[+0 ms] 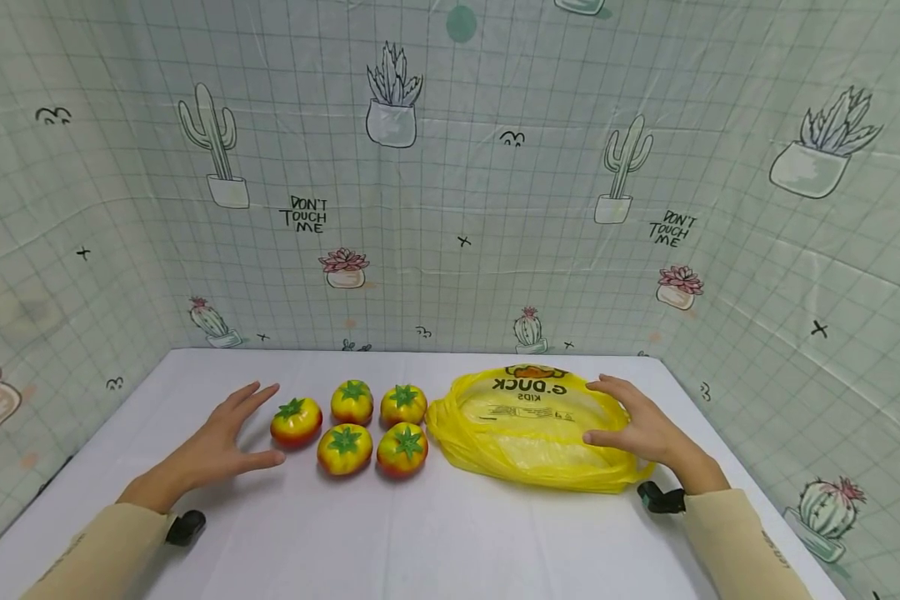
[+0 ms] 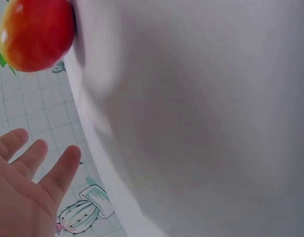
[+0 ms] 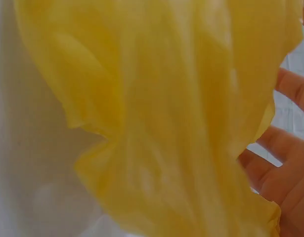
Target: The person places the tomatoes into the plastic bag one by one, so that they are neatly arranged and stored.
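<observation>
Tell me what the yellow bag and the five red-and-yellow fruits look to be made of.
Yellow bag: thin plastic film with a slight sheen; it creases finely and looks partly see-through.

Red-and-yellow fruits: probably imitation, perhaps moulded plastic or coated foam, with a glossy finish; the smooth skins catch bright highlights. Whether they are solid or hollow, I can't tell.

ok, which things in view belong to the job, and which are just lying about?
Likely in the job:
five red-and-yellow fruits, near left hand
yellow bag, by right hand

Just there:
white tablecloth
cactus-print backdrop
black wrist devices, worn
</observation>
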`<state>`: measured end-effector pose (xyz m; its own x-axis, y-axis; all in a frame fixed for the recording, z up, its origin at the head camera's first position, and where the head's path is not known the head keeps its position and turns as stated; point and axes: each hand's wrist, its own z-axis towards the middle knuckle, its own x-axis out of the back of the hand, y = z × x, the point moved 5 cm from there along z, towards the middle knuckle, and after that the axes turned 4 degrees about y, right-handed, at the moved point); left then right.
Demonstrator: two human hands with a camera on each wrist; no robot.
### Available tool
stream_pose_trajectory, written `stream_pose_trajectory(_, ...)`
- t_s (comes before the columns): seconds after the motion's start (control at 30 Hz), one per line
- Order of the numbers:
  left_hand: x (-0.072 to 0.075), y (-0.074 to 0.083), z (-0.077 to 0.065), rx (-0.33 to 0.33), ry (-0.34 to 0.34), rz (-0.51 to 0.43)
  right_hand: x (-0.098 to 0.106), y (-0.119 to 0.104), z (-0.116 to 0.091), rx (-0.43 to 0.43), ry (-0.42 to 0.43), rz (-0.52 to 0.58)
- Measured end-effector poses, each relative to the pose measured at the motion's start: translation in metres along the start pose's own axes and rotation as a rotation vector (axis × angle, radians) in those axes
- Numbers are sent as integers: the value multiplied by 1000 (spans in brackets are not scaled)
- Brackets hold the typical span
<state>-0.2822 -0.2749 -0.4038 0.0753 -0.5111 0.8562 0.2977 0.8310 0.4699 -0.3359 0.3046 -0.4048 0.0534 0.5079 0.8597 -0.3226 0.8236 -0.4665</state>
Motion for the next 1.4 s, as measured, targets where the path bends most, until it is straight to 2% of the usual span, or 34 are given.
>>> stream_pose_trajectory(0.3, -4, 4, 2, 12, -20, -109, 1, 9, -1, -3, 10, 67)
stream_pose_trajectory(0.43, -5, 6, 3, 10, -20, -130, -1, 15, -2, -11, 2, 96)
stream_pose_trajectory(0.67, -10, 7, 5, 32, -42, -160, 1, 18, -6, -47, -42, 110)
stream_pose_trajectory(1.03, -15, 7, 7, 1, -18, -197, 3, 23, -6, -70, -138, 92)
stream_pose_trajectory(1.4, -20, 6, 9, 12, -9, -200, -1, 24, -7, -80, -208, 147)
